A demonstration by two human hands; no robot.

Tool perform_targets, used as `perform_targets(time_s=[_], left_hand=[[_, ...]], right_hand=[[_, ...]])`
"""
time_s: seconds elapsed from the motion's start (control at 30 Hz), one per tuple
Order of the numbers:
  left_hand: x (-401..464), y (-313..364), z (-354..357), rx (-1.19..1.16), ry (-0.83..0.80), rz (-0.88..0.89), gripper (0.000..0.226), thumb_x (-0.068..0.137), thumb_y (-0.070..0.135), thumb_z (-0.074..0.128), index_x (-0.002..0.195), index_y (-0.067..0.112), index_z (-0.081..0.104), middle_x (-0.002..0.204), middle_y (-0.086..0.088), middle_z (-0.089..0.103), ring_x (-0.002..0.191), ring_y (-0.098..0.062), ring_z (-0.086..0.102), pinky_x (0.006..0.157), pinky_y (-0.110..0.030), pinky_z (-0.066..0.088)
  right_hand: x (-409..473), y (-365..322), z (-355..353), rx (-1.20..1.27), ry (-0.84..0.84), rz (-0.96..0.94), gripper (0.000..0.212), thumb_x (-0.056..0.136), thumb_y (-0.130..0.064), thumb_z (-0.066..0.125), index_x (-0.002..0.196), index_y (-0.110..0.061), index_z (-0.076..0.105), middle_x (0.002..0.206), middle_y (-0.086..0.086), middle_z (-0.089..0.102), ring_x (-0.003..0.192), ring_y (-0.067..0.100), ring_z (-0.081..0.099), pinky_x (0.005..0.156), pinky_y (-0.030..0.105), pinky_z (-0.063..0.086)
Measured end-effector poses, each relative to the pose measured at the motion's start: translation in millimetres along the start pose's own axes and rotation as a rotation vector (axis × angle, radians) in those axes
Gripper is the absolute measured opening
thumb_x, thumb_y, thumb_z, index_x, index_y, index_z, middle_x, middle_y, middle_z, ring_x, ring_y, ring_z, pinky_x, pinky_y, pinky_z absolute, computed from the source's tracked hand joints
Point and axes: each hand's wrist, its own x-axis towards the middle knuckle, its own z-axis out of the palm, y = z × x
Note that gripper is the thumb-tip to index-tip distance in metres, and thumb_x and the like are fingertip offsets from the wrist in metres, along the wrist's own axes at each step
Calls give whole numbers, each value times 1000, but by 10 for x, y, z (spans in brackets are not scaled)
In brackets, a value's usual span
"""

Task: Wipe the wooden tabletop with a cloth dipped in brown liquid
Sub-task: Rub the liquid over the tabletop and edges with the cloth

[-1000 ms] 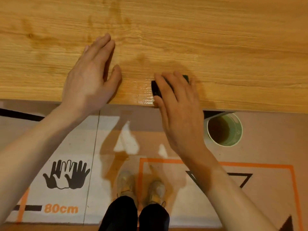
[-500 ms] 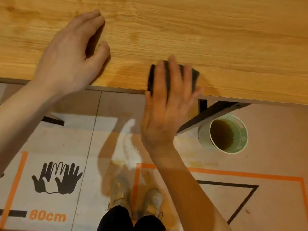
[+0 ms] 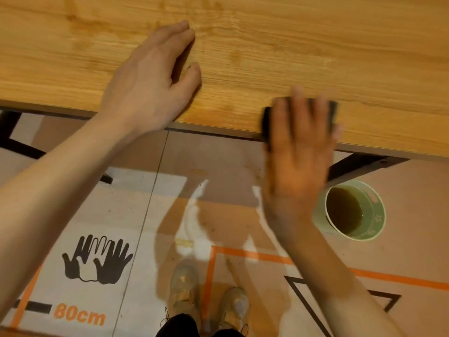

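Dark cloth is lying under the right hand's straight, slightly spread fingers, sliding rightward along the wooden tabletop's near edge since a second ago. Beyond the left hand's relaxed, near-closed fingers, much board is awaiting wiping; the cup of brown liquid is sitting on the floor below.

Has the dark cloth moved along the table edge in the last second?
Yes. The dark cloth under the right hand slid right along the tabletop edge, toward the cup on the floor.
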Motion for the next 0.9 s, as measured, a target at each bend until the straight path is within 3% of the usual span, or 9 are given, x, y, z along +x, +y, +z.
perform_targets(time_s=[0.1,0.17,0.27,0.37,0.53,0.77,0.9], left_hand=[[-6,20,-1,-5,6,-1,64,98,45,35,155,15,38,164,1,32,151,-18,29,120,-32,24],[-8,10,-9,-6,2,0,64,98,46,36,155,16,38,164,2,31,151,-16,28,119,-31,23],[0,-1,-27,-57,9,2,60,100,42,40,153,15,42,162,2,36,149,-14,31,115,-21,20],[-13,-80,-132,-82,33,0,51,104,33,44,151,16,45,158,2,41,146,-13,36,111,-15,19],[-66,-663,-506,24,35,34,53,101,33,39,149,10,46,156,-8,44,143,-24,41,119,-39,30],[-107,-1163,-494,-28,52,-29,49,104,29,41,148,10,48,156,-8,44,145,-22,39,119,-31,26],[-107,-1161,-515,-39,14,-19,53,102,31,38,149,10,46,159,-6,41,147,-22,36,120,-38,29]], right_hand=[[95,-281,89,4,-40,-212,36,102,-2,45,137,-12,47,143,11,50,137,30,41,119,43,19],[102,-35,-16,-21,-110,-317,42,101,-2,48,141,-14,44,147,8,45,139,27,39,119,42,18],[39,484,-304,-44,-152,-221,54,94,5,58,142,-12,41,146,15,42,139,34,36,121,44,11],[-10,532,-371,-30,-115,-107,52,90,11,60,136,-5,43,139,26,47,134,41,41,115,54,25],[36,201,-214,64,-104,-104,52,88,14,61,135,-3,48,137,25,49,134,39,42,114,53,27],[168,-821,327,111,-92,-164,37,95,-2,60,130,-13,58,140,9,51,134,27,46,115,43,32],[340,-1377,599,208,-135,-256,31,103,-9,47,130,-14,61,139,7,55,134,24,48,113,41,36]])
